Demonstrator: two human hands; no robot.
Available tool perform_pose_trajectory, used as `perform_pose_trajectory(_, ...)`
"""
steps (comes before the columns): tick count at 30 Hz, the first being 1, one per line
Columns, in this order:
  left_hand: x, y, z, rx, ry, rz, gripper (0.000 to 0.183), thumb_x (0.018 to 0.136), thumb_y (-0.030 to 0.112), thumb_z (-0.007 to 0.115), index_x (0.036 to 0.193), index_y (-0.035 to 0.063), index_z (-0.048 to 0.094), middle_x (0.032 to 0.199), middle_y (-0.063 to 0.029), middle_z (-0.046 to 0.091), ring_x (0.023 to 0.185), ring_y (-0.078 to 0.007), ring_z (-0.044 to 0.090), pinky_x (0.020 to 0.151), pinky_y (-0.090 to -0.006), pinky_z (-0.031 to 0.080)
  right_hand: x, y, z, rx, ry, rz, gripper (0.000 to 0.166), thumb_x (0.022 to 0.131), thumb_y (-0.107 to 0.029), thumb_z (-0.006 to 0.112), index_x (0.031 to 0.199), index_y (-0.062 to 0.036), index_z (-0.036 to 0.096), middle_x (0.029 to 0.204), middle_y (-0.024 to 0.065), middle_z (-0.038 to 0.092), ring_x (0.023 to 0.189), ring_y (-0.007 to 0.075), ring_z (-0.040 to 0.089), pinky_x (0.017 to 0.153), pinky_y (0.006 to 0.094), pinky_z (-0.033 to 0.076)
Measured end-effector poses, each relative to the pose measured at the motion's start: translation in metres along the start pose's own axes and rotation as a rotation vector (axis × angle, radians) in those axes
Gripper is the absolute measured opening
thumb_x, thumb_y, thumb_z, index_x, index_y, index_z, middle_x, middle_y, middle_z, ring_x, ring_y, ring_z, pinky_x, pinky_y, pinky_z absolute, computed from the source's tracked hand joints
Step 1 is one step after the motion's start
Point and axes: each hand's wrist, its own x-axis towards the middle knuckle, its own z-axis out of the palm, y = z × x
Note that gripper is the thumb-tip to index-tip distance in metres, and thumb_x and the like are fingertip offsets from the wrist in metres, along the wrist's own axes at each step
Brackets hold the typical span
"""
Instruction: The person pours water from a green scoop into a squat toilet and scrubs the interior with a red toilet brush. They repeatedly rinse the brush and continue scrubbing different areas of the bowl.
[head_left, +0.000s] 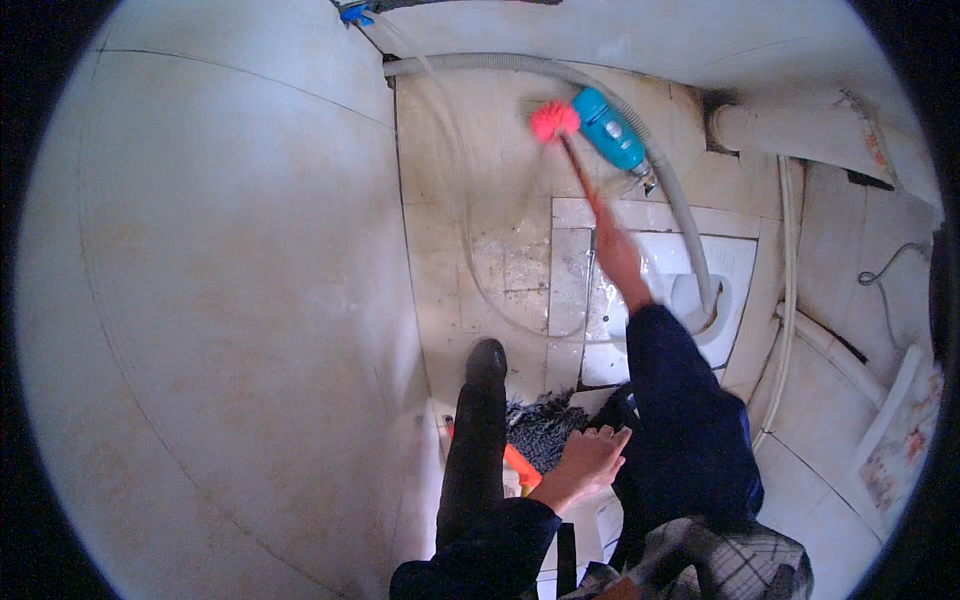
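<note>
My right hand (619, 255) grips the handle of a long-handled brush (580, 171). The brush's round pink bristle head (555, 121) is slightly blurred and appears close to the tiled floor, beside the top end of a teal plastic bottle (609, 129) lying on its side. Below my right forearm is a white ceramic squat toilet pan (731, 264), its surface wet. My left hand (591, 461) hangs low near my legs with its fingers bent. Its palm is hidden, and nothing shows in it.
A grey corrugated hose (671, 196) curves along the wall into the pan's bowl. Clear tubing (466, 229) runs from a blue fitting (355, 13) across the stained floor. Pipes (784, 300) line the right wall. A dark shaggy mop head (546, 431) and an orange object (523, 465) lie near my shoe (486, 361).
</note>
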Motion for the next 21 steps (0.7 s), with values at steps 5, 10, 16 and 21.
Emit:
perform_pose_trajectory(5,0.003,-0.013,0.025,-0.047,-0.029,0.07,0.022,0.074,0.025,0.061,0.086,0.0071,0.06,0.086,-0.0139,0.057,0.078,-0.0291,0.059,0.062,-0.0404,0.047,-0.005,-0.01,0.04,0.097,0.072,0.026,0.052,0.09,-0.015,0.041,0.137,-0.0286,0.024,0.066,0.0206,0.059,0.052,0.0365,0.058,0.045,0.0497,0.043)
perform_pose_trajectory(10,-0.001,-0.007,-0.007,-0.071,-0.013,-0.101,0.025,0.077,0.019,0.057,0.096,0.0031,0.057,0.091,-0.0186,0.059,0.077,-0.0393,0.059,0.067,-0.0462,0.049,-0.105,-0.036,0.026,-0.031,-0.403,0.001,0.065,0.087,-0.01,0.04,0.14,-0.0375,0.014,0.065,0.0194,0.059,0.054,0.035,0.06,0.045,0.0476,0.043)
perform_pose_trajectory(16,0.0,-0.009,0.026,-0.535,0.446,0.102,0.036,0.076,0.021,0.061,0.107,0.0014,0.055,0.096,-0.0145,0.062,0.085,-0.0385,0.059,0.071,-0.0427,0.049,0.077,-0.1,0.035,0.207,0.149,-0.019,0.049,0.084,-0.012,0.043,0.132,-0.0095,0.033,0.066,0.0194,0.06,0.058,0.0371,0.06,0.05,0.0498,0.046)
perform_pose_trajectory(21,0.006,-0.013,0.011,-0.344,0.158,0.013,0.03,0.078,0.018,0.06,0.103,0.0017,0.057,0.096,-0.0151,0.061,0.084,-0.0364,0.06,0.07,-0.0432,0.05,-0.006,-0.106,0.023,0.424,-0.075,-0.177,0.054,0.088,-0.016,0.042,0.138,-0.0266,0.024,0.072,0.0229,0.059,0.057,0.0362,0.058,0.048,0.0506,0.044)
